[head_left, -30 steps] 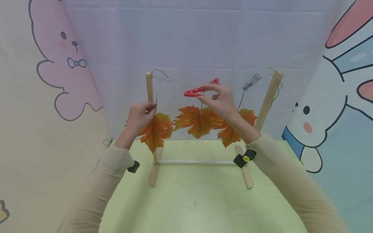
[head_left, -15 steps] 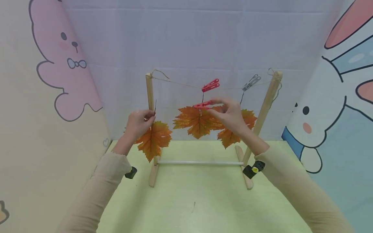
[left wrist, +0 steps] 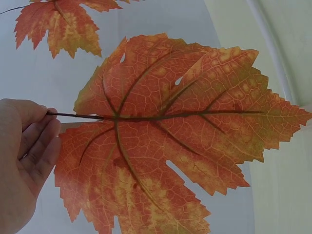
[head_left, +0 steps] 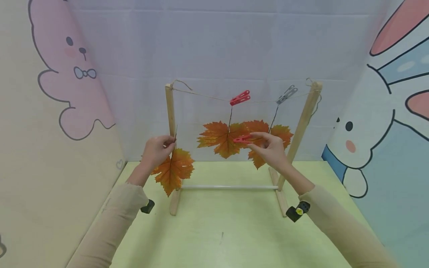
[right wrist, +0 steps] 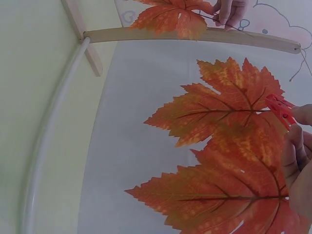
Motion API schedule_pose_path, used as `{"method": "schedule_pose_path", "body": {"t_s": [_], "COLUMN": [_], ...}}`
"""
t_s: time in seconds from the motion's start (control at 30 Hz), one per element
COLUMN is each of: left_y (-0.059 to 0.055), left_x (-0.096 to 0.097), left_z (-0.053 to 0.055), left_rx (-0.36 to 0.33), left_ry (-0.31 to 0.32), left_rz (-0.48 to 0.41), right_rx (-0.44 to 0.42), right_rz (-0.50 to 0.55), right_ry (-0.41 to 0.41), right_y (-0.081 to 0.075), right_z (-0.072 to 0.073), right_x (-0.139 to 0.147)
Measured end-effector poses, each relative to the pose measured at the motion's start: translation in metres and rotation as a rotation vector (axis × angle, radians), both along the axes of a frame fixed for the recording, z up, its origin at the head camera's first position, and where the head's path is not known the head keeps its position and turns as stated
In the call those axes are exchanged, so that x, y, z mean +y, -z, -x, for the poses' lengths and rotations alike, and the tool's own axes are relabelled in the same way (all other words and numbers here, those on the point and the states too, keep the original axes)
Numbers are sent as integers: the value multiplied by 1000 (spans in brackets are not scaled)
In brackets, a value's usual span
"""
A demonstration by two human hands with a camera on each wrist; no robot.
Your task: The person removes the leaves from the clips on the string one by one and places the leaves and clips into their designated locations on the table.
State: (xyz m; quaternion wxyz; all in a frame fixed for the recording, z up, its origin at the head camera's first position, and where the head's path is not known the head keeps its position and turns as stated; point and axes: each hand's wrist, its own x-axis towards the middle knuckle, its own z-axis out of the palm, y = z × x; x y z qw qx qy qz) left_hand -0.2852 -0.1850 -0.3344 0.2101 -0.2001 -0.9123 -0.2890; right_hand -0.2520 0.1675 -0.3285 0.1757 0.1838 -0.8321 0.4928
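Note:
My left hand (head_left: pixel 157 150) pinches the thin dark stem of an orange artificial maple leaf (left wrist: pixel 185 112), which hangs point-down beside the left post. Between thumb and fingers of my right hand (head_left: pixel 269 149) is a red clothespin (head_left: pixel 242 139), its tip toward the left. In the head view that clothespin overlaps the middle leaf (head_left: pixel 219 139). A second red clothespin (head_left: pixel 240 98) holds the middle leaf's stem on the string (head_left: pixel 204 95). Farther right, a grey clothespin (head_left: pixel 286 95) holds another leaf (head_left: pixel 283 134) on the same string, partly behind my right hand.
The string runs between a left wooden post (head_left: pixel 170 108) and a right wooden post (head_left: pixel 303 130). A white rod (head_left: pixel 228 187) joins their feet low over the pale green table (head_left: pixel 201 230). White cloth (head_left: pixel 214 48) hangs behind; cartoon-printed panels stand at both sides.
Both hands have moved down, away from the string. The left hand's leaf sinks with it; the right hand carries its red clothespin down and slightly right, uncovering the clothespin on the string.

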Motion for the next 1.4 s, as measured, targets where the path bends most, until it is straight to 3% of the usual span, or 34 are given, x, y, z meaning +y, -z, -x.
{"method": "schedule_pose_path", "body": {"t_s": [0.2, 0.33, 0.5, 0.6, 0.87, 1.13, 1.4], "left_y": [8, 14, 24, 31, 49, 66, 85], "left_x": [-2, -5, -11, -13, -17, -26, -32], "left_z": [-2, -3, -5, -6, -10, -14, -18], "left_rx": [-31, -44, -57, -73, -145, -174, -246], "left_ry": [-9, -15, -20, -19, -22, -43, -65], "left_rz": [12, 23, 33, 31, 25, 8, 25], "right_rx": [-5, -68, -166, -171, -242, -259, -227], "right_rz": [14, 47, 50, 43, 102, 86, 95], "right_ry": [17, 3, 15, 28, 24, 44, 41], "right_y": [17, 26, 25, 29, 78, 104, 93], "right_z": [-2, -7, -24, -29, -17, -22, -41], "right_x": [10, 18, 20, 22, 45, 54, 46]}}
